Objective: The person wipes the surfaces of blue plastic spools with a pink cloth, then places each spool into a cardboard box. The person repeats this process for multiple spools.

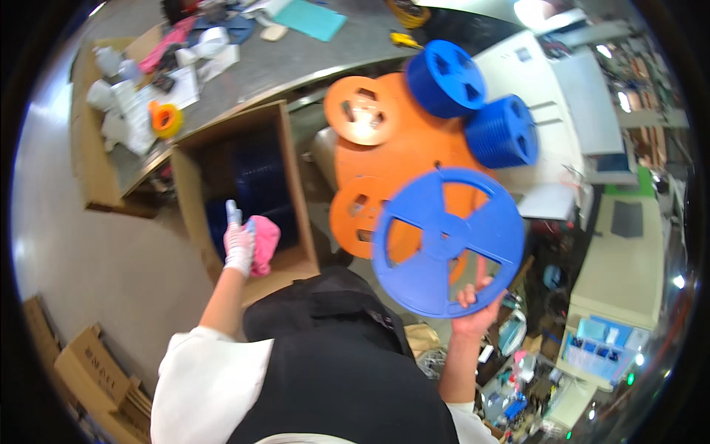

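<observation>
The grey bench [296, 61] bears white papers [185, 89], a teal sheet [310, 20], a yellow tool [404, 39] and, near its edge, an orange-yellow tape roll [167, 120]. The orange surface [407, 159] carries two stacks of blue reels [501, 133] toward its right side, near each other.

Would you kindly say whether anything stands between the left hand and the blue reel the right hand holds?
Seen from above, the carton's right wall and part of an orange reel lie between the left hand and the held blue reel; their heights are unclear.

White sleeves [211, 377] flank a black garment [340, 377], with one pale glove [238, 254].
</observation>
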`<action>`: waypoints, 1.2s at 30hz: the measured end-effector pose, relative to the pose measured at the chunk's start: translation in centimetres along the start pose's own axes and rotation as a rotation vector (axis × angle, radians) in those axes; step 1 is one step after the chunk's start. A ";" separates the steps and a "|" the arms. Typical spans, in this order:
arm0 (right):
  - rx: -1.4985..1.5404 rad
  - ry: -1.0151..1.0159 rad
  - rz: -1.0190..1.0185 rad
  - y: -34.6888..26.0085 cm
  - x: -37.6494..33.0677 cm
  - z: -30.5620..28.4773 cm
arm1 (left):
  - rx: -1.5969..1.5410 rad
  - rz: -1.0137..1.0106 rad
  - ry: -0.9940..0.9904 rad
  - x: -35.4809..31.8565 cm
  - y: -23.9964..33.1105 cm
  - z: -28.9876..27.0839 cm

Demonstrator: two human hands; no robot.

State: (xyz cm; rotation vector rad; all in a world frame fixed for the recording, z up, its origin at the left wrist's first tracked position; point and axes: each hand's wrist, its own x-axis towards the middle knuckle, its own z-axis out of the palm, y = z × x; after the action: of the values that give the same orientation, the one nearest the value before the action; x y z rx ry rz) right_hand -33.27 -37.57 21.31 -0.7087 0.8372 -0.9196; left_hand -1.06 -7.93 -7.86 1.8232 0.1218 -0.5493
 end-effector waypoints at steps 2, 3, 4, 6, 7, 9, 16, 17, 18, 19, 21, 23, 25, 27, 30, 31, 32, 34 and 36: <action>0.123 -0.145 0.044 -0.5 0.2 -0.3 | 0.213 0.223 -0.066 -1.7 4.0 0.3; 0.219 -0.236 0.080 -0.6 0.2 -0.4 | 0.294 0.300 -0.099 -2.6 5.9 0.5; 0.291 -0.243 0.115 -0.6 0.2 -0.3 | 0.306 0.277 -0.177 -3.7 7.6 0.4; 0.354 -0.305 0.158 -0.4 0.2 -0.1 | 0.346 0.486 -0.225 -5.6 10.5 1.3; 0.403 -0.337 0.190 -0.2 0.3 0.0 | 0.373 0.692 -0.206 -6.2 11.7 1.8; 0.422 -0.361 0.213 0.0 0.3 0.5 | 0.521 0.911 -0.236 -7.4 13.7 2.4; 0.421 -0.405 0.250 0.4 0.3 1.8 | 0.769 1.117 -0.403 -9.1 15.1 4.1; 0.426 -0.401 0.253 0.5 0.2 1.9 | 0.659 1.087 -0.373 -8.9 15.2 3.9; 0.412 -0.398 0.257 0.4 0.1 2.0 | 0.585 1.028 -0.335 -8.6 15.4 3.4; 0.397 -0.356 0.267 0.5 -0.1 2.1 | 0.529 0.939 -0.303 -8.3 15.9 3.0; 0.411 -0.281 0.292 0.4 -0.7 2.5 | 0.233 0.620 -0.197 -7.3 17.3 1.5; 0.388 -0.222 0.342 0.8 -1.4 3.1 | 0.018 0.497 -0.043 -6.2 19.3 0.3; 0.321 -0.304 0.379 1.4 -1.9 3.9 | -0.009 0.599 -0.043 -6.3 20.7 0.2; 0.276 -0.354 0.448 2.4 -2.2 4.8 | -0.146 0.529 -0.373 -6.9 20.6 1.1; 0.237 -0.434 0.503 3.2 -2.4 5.8 | -0.033 0.467 -0.616 -8.2 18.0 3.9; 0.222 -0.422 0.523 3.3 -2.3 6.0 | 0.176 0.440 -0.609 -8.5 16.9 4.9; 0.206 -0.410 0.539 3.3 -2.3 6.2 | 0.362 0.465 -0.560 -8.6 16.0 5.2; 0.158 -0.388 0.563 3.3 -2.3 6.6 | 0.402 0.461 -0.482 -9.4 15.2 6.3; 0.113 -0.456 0.583 3.3 -2.3 7.1 | 0.359 0.564 -0.223 -10.8 15.8 6.7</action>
State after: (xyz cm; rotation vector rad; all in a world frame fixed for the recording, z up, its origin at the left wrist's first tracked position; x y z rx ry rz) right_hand -26.70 -32.91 22.82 -0.5026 0.5296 -0.2587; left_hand -7.11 -17.23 9.10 2.0084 -0.6619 -0.3786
